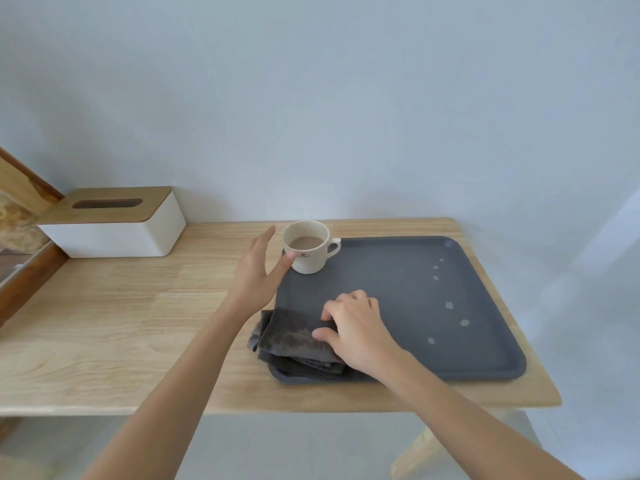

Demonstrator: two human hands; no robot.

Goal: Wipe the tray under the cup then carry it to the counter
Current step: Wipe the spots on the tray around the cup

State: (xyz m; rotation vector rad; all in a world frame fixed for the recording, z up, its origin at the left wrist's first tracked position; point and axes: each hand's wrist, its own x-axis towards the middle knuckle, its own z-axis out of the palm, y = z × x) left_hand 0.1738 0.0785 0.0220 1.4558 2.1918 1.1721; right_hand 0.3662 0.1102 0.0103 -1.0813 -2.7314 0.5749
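Observation:
A dark grey tray (398,289) lies on the right half of a light wooden table. A white cup (308,249) with a milky brown drink stands on the tray's far left corner, handle to the right. Several pale droplets (449,305) dot the tray's right side. A folded dark grey cloth (292,336) rests on the tray's near left corner, partly over the rim. My right hand (356,329) presses on the cloth with fingers curled on its top. My left hand (258,268) is open just left of the cup, with the thumb tip touching or nearly touching its side.
A white tissue box with a wooden lid (114,223) stands at the table's back left. A wooden frame (24,188) rises at the far left. The table (138,306) stands against a pale wall, and its front edge and right corner are close to the tray.

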